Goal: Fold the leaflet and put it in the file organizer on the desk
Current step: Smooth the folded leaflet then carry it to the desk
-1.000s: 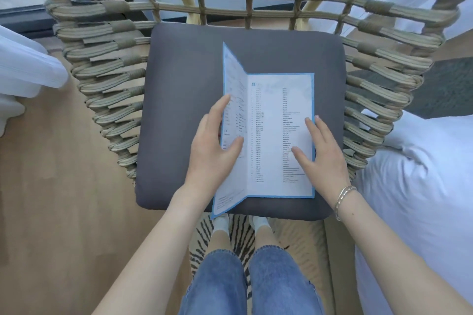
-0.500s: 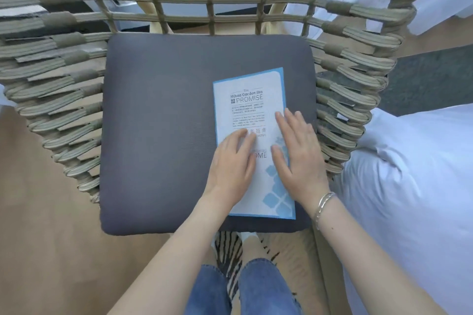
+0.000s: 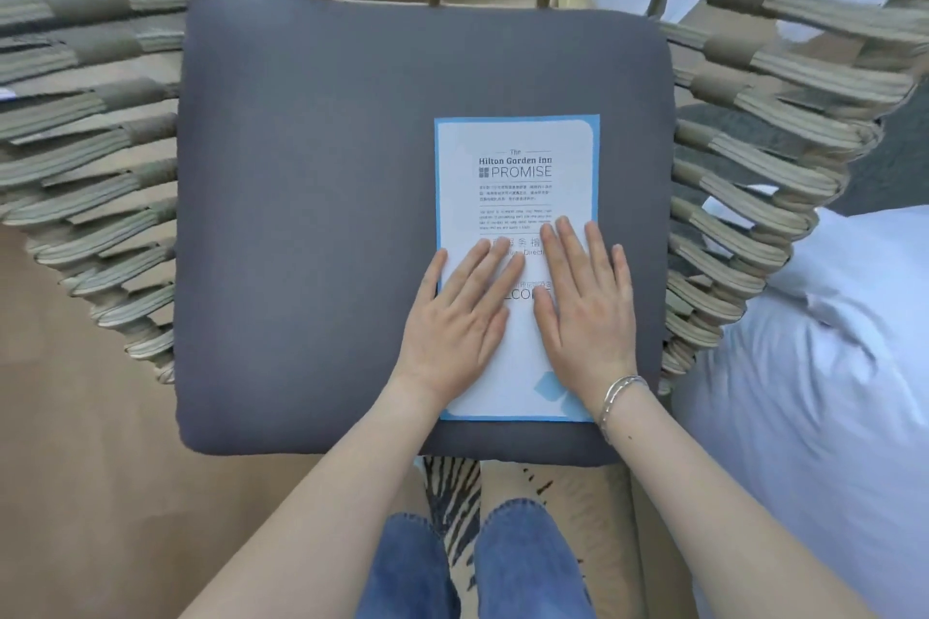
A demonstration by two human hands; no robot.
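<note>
A white leaflet [image 3: 515,176] with a blue border and printed text lies folded shut on the right half of a grey seat cushion [image 3: 301,226]. My left hand [image 3: 460,322] rests flat on the leaflet's lower left part, fingers spread. Beside it, my right hand [image 3: 585,307], with a silver bracelet at the wrist, lies flat on the lower right part. Both palms cover the leaflet's lower half. No file organizer or desk is in view.
The cushion sits in a woven rattan chair [image 3: 744,151] whose arms and back rise around it. A white bed [image 3: 829,367] lies to the right. My legs in jeans [image 3: 472,568] stand on a zebra-striped rug below. Wooden floor [image 3: 60,442] lies at left.
The leaflet's left panel has been folded over to the right, so the leaflet is now shut with its cover up. Both hands have come to lie flat on it.
</note>
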